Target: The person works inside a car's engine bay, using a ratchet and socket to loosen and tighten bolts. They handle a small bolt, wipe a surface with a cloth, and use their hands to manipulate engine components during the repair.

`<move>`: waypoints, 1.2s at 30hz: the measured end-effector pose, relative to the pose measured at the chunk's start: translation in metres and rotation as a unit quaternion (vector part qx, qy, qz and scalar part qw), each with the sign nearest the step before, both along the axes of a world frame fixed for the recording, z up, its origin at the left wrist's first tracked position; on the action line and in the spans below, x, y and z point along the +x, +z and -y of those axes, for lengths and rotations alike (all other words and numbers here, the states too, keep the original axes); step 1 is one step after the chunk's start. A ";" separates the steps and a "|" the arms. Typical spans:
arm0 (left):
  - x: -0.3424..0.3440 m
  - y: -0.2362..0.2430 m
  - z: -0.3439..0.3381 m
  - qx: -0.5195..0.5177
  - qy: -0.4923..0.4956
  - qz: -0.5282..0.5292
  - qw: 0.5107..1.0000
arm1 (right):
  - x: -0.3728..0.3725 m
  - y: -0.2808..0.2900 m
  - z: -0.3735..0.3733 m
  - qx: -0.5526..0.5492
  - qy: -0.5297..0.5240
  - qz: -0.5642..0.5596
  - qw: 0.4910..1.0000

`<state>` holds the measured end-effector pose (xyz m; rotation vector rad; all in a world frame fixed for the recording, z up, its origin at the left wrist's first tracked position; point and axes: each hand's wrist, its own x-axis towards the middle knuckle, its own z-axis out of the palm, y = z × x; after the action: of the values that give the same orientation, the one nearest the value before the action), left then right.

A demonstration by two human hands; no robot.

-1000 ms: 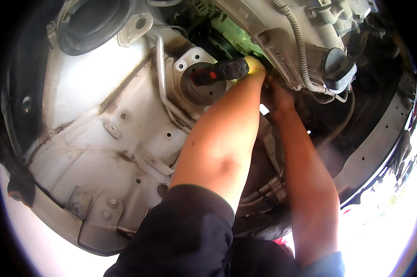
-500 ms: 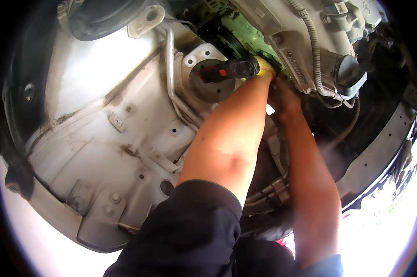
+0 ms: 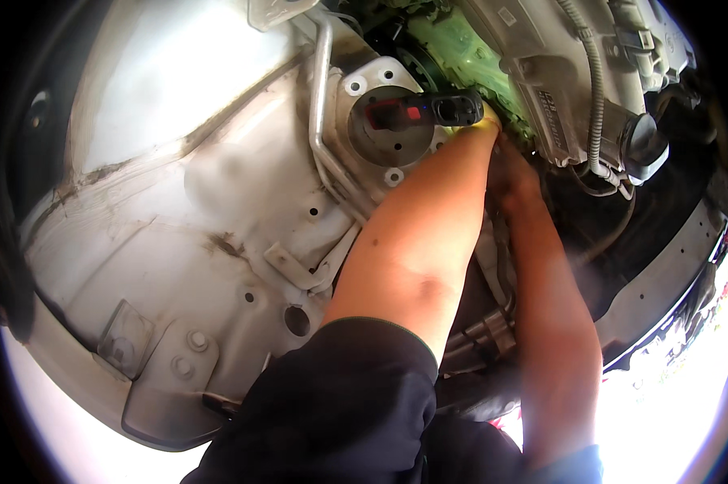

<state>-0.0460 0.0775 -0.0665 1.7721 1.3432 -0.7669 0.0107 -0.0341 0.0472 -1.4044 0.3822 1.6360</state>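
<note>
left grip (image 3: 489, 118) holds black-red power tool (image 3: 425, 110)

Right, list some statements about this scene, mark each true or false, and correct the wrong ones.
1. The black-and-red tool is beside the left hand. True.
2. The casing above the left hand looks red. False: the casing looks green.
3. The bent metal pipe runs left of the left forearm. True.
4. The ribbed hose is left of the left hand. False: the ribbed hose is to the right of it.
5. The right forearm is bare. True.
</note>
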 end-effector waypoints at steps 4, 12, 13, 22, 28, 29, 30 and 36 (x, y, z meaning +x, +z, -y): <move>0.004 -0.013 0.000 0.000 -0.063 -0.022 0.998 | 0.001 0.000 0.001 -0.023 0.029 0.034 0.999; 0.010 -0.026 0.006 0.077 -0.082 -0.010 0.994 | 0.002 -0.015 -0.001 -0.024 0.068 0.007 0.997; 0.003 -0.031 0.005 0.115 -0.067 -0.026 0.991 | -0.001 -0.019 -0.001 -0.015 0.080 -0.005 0.997; -0.009 0.018 0.005 0.011 -0.175 0.001 0.984 | -0.006 0.005 -0.001 -0.079 0.075 0.075 0.991; 0.009 0.024 0.015 0.056 -0.006 0.071 0.996 | 0.011 -0.007 0.010 -0.024 0.022 0.044 0.999; 0.011 0.024 0.016 0.059 0.002 0.087 0.995 | 0.015 -0.009 0.012 -0.030 0.024 0.042 0.998; 0.007 0.013 0.021 0.074 0.019 0.092 0.993 | 0.010 -0.004 0.008 -0.030 0.034 0.036 0.998; 0.008 -0.008 0.031 0.143 0.045 0.077 0.986 | -0.004 0.017 0.001 -0.030 0.020 0.101 0.994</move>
<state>-0.0382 0.0469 -0.0745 1.9315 1.4735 -0.3940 0.0067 -0.0351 0.0639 -1.6164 0.2891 1.5079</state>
